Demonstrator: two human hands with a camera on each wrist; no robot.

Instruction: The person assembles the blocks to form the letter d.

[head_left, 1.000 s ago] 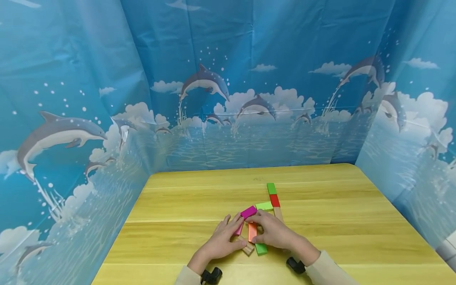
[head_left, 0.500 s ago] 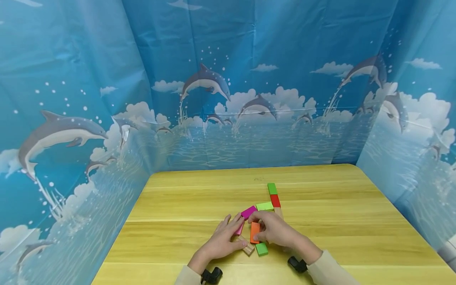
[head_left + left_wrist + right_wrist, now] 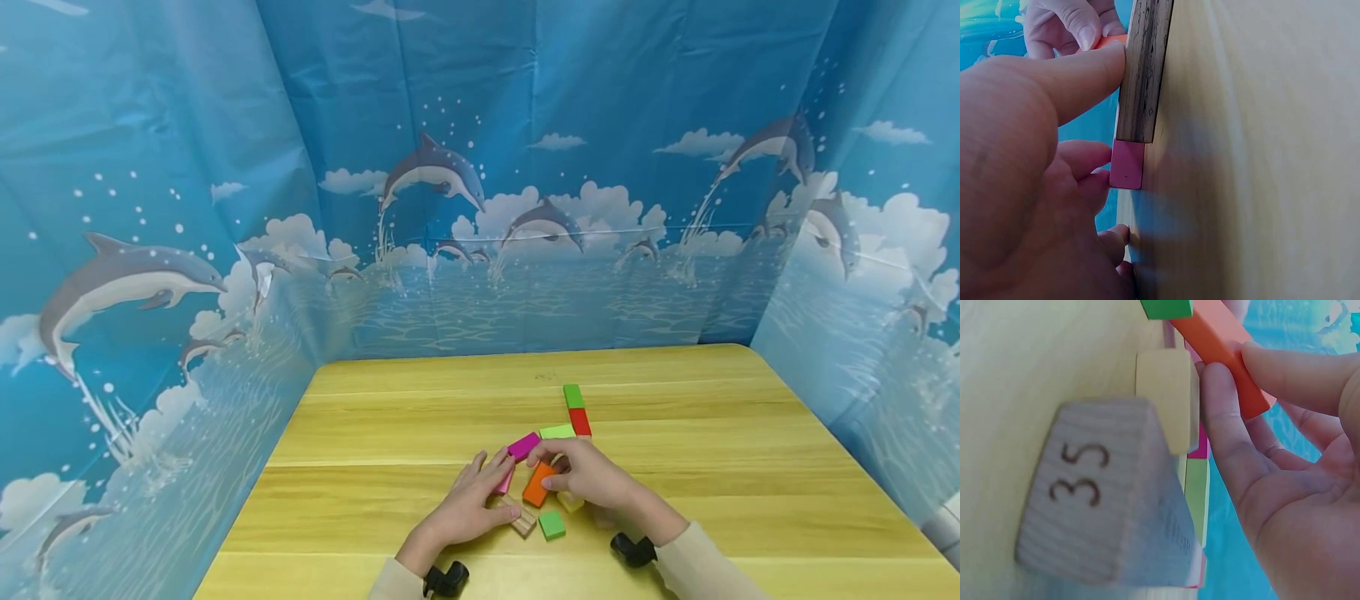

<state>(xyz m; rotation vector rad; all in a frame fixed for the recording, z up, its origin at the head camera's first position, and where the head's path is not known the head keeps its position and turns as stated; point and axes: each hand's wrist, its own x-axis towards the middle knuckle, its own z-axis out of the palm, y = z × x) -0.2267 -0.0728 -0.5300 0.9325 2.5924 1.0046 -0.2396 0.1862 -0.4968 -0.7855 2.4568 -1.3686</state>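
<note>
My right hand pinches an orange block between thumb and fingers. In the right wrist view that orange block sits slanted, held by the thumb and a fingertip. My left hand lies spread with fingers straight. Its thumb touches a plain wooden block, and its fingertips touch a pink block joined end to end with it. A small green block and a pale yellow block lie near the right hand. Part of the pink block is hidden by the left fingers in the head view.
Beyond the hands, a magenta block, a lime block, a red block and a far green block form a bent line. A wooden block marked 35 stands close to the right wrist camera. Dolphin-printed curtains surround the wooden table.
The orange block has turned and shifted slightly right in my right hand, away from the small green block. The pale yellow block has come into view. My left hand has stayed put.
</note>
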